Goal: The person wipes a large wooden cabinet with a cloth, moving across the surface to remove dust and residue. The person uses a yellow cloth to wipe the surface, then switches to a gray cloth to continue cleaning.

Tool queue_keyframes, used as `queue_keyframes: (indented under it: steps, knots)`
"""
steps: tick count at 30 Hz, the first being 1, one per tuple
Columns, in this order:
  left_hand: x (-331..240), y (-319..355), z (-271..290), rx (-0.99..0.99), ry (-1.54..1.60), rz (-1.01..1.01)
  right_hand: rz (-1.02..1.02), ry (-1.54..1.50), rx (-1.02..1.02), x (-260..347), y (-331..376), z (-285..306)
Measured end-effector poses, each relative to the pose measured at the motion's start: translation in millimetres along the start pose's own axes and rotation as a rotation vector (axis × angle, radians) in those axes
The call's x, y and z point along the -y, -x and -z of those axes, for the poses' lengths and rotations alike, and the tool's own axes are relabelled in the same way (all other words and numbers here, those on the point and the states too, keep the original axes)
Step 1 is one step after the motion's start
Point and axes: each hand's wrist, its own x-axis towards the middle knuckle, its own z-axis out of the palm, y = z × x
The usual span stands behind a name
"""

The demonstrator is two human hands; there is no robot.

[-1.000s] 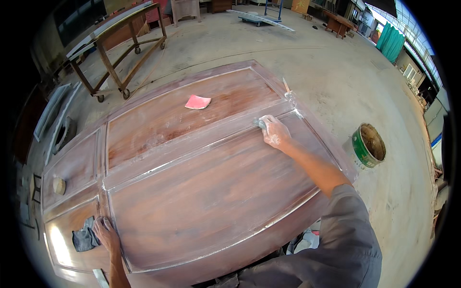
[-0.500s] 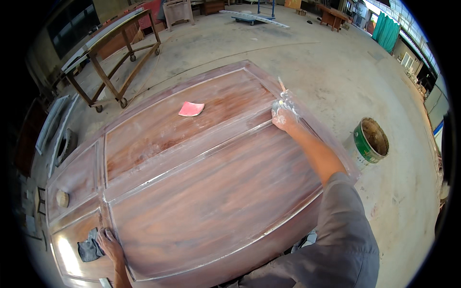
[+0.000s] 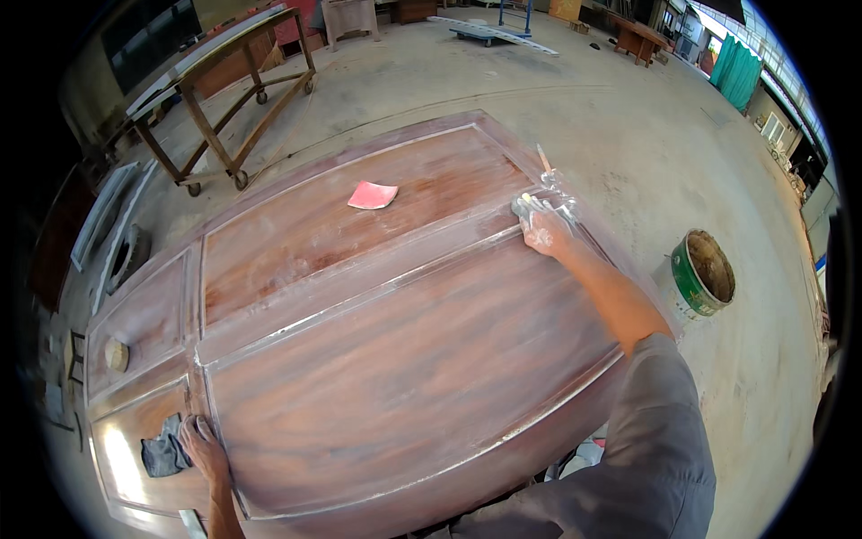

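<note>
Right hand (image 3: pixel 545 231) has slid along the groove to the far right edge of the wooden door panel (image 3: pixel 395 359), clenched on a small pad (image 3: pixel 525 207) (sanding, looks like). Left hand (image 3: pixel 205 446) is flat at the panel's near-left corner beside a dark rag (image 3: pixel 163 454), so that strip looks nearly done

Soft daylight from upper right, sharp centre, strong fisheye bending, black rim.

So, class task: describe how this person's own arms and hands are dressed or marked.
The right arm wears a short grey sleeve, forearm bare. The right hand is dusted with pale powder. The left hand and forearm are bare: no gloves, no watch visible.
</note>
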Motion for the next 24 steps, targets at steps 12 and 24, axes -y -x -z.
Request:
queue_keyframes:
  steps: [12,24]
  knots:
    - [-8.1,2.0,1.2,-0.050,0.026,-0.021,0.388,-0.164,-0.124,145.5,-7.9,-0.2]
    - [-1.3,0.7,-6.2,-0.044,0.040,-0.054,0.425,-0.265,-0.088,264.0,-5.1,8.7]
